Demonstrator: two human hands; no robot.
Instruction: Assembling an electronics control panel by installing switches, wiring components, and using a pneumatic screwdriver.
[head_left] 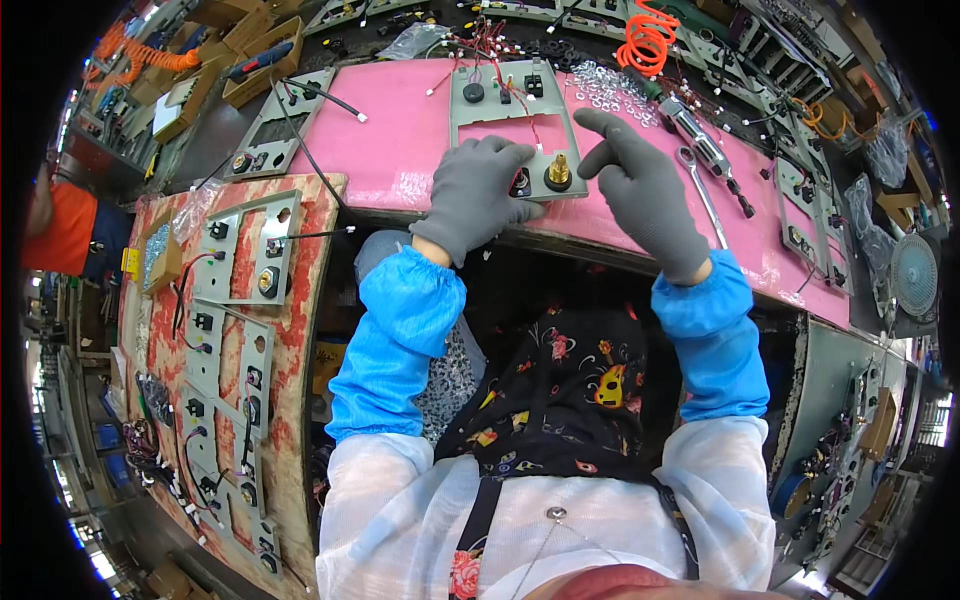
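Note:
A grey metal panel (500,112) with a large cut-out lies on the pink-covered bench in front of me. A brass threaded fitting (559,171) stands on its near right corner. Beside the fitting is a small black part (521,183), partly hidden by my fingers. In a grey glove, my left hand (473,196) grips the panel's near left corner, its fingers bent over the edge. My right hand (645,195), gloved too, hovers just right of the panel with index finger and thumb apart and nothing visible between them. Red-and-white wires (535,132) hang across the cut-out.
Right of my right hand lie a power screwdriver (695,135) and a wrench (703,195). Loose washers (610,88) are scattered behind, below an orange coiled hose (648,40). More panels (225,370) line the worn side table at left. A person in orange (62,228) stands far left.

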